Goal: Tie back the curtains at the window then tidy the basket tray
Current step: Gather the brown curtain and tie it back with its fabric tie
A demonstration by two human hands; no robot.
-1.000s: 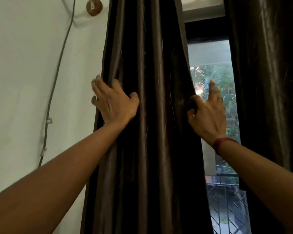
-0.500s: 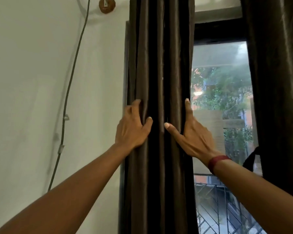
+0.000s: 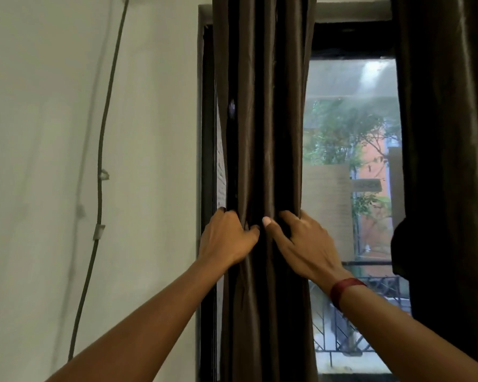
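Our left hand (image 3: 226, 239) and right hand (image 3: 301, 244) both grip the curtain (image 3: 260, 106), squeezing it thinner than a moment ago; it looks ready for tying; we see no tie.

1.0 s ago: the left curtain (image 3: 260, 133) hung wide, with my hands well apart on its two edges. 0.5 s ago: folds pushed together, fingers straight against the cloth.

Now: the curtain is bunched into a narrow bundle. My left hand (image 3: 226, 238) and right hand (image 3: 301, 244) have closed in until the thumbs nearly meet. The fingers of both are curled into the folds, gripping.

The dark window frame (image 3: 206, 133) at the curtain's left edge, covered 1.0 s ago, is exposed. More window glass (image 3: 348, 161) shows to the right of the bundle.
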